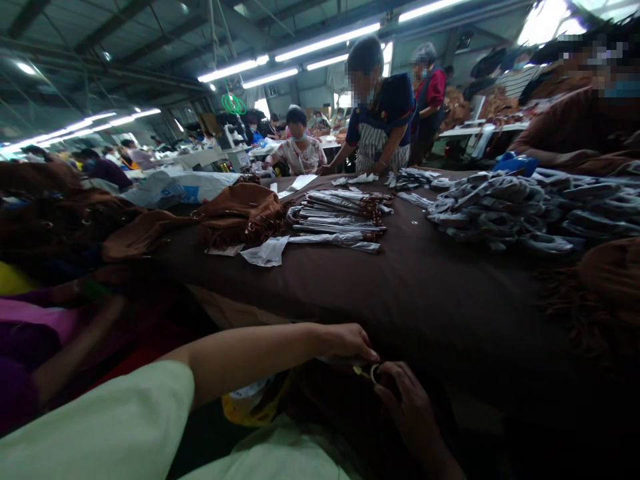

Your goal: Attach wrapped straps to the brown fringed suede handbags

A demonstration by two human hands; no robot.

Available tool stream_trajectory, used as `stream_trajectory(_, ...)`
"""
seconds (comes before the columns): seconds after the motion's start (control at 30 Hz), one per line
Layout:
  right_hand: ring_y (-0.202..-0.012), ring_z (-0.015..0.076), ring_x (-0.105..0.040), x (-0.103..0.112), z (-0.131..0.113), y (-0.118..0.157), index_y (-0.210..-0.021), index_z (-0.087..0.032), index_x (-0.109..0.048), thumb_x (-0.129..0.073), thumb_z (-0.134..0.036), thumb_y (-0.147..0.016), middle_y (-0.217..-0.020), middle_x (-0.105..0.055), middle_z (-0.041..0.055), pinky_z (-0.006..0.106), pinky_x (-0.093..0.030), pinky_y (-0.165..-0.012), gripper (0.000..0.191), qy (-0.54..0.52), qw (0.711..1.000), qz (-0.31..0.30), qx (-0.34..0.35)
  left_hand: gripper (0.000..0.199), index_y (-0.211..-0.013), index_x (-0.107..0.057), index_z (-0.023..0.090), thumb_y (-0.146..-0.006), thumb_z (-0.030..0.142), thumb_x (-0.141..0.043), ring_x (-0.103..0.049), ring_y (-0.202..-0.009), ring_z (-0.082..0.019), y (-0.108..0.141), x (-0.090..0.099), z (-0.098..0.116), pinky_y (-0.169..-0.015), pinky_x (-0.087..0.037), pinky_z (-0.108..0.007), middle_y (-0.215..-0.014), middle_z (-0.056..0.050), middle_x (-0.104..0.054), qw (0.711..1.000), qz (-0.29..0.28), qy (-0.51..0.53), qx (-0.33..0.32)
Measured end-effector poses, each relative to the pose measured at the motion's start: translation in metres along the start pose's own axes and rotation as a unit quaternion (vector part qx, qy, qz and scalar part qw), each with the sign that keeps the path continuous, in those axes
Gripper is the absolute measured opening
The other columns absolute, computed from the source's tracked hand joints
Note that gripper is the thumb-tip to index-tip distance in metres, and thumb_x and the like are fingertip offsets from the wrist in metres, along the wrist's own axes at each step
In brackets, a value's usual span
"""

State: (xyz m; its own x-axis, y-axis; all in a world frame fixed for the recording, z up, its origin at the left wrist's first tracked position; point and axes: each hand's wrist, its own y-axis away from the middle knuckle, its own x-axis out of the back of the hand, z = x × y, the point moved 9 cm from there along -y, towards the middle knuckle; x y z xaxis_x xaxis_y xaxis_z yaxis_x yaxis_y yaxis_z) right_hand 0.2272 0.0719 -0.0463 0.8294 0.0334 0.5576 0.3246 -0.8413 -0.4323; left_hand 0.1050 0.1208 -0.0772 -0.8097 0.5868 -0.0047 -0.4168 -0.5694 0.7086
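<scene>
Fingers of the left hand (347, 342) and right hand (406, 403) are clamped on a small silver ring (374, 374) at six o'clock. A brown fringed bag (240, 213) is noted at twelve o'clock.

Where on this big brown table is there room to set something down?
Bare brown cloth stretches along the near side, below the plastic-wrapped handles and the coiled straps. A narrower gap separates them. It is crowded at the fringed brown bag and across the coils.
</scene>
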Motion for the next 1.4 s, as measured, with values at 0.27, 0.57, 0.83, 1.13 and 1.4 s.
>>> stream_trajectory(0.27, -0.086, 0.021, -0.064, -0.003, 0.002, 0.002, -0.103, -0.025, -0.059, -0.052, -0.04, -0.092, -0.095, -0.064, 0.0051, 0.032, -0.054, -0.073, 0.02, 0.0, 1.0, -0.005, -0.01, 0.026, -0.067, -0.067, 0.012, -0.059, 0.035, -0.077, -0.048, -0.047, -0.009, -0.004, 0.001, -0.003, -0.048, -0.035, -0.022, -0.054, 0.002, -0.057, 0.999, 0.002, -0.035, 0.008)
stream_trajectory(0.57, -0.086, 0.0204, -0.066, -0.001, -0.003, -0.001, -0.103, -0.026, -0.06, -0.053, -0.04, -0.091, -0.094, -0.067, 0.004, 0.029, -0.055, -0.072, 0.02, -0.025, 0.999, -0.031, 0.003, 0.018, -0.065, -0.064, 0.013, -0.072, 0.03, -0.066, -0.042, -0.045, -0.007, 0.001, -0.001, 0.005, -0.049, -0.033, -0.022, -0.053, 0.004, -0.051, 0.989, -0.002, -0.145, -0.007)
stream_trajectory(0.83, -0.095, 0.0215, -0.067, -0.002, 0.007, 0.005, -0.107, -0.026, -0.061, -0.056, -0.039, -0.09, -0.102, -0.07, 0.0042, 0.028, -0.056, -0.076, 0.023, -0.028, 0.999, -0.045, -0.007, 0.017, -0.061, -0.062, 0.015, -0.076, 0.024, -0.061, -0.042, -0.056, -0.01, 0.015, -0.011, 0.036, -0.057, -0.031, -0.024, -0.054, 0.004, -0.048, 0.936, -0.008, -0.336, -0.103)
stream_trajectory(1.13, -0.091, 0.0209, -0.067, -0.013, 0.006, 0.007, -0.107, -0.026, -0.06, -0.055, -0.036, -0.091, -0.1, -0.069, 0.0045, 0.03, -0.056, -0.077, 0.02, -0.024, 0.998, -0.049, -0.014, 0.015, -0.071, -0.067, 0.014, -0.078, 0.023, -0.058, -0.046, -0.056, -0.01, 0.012, -0.013, 0.033, -0.057, -0.034, -0.022, -0.055, 0.004, -0.05, 0.904, -0.013, -0.417, -0.096)
stream_trajectory(1.4, -0.089, 0.0212, -0.067, -0.011, 0.005, 0.012, -0.106, -0.026, -0.058, -0.05, -0.041, -0.093, -0.097, -0.068, 0.0044, 0.031, -0.056, -0.074, 0.021, 0.009, 0.999, -0.034, 0.013, 0.016, -0.081, -0.068, 0.013, -0.081, 0.025, -0.058, -0.051, -0.064, -0.011, 0.018, -0.017, 0.033, -0.06, -0.038, -0.021, -0.068, 0.001, -0.06, 0.896, -0.023, -0.43, -0.108)
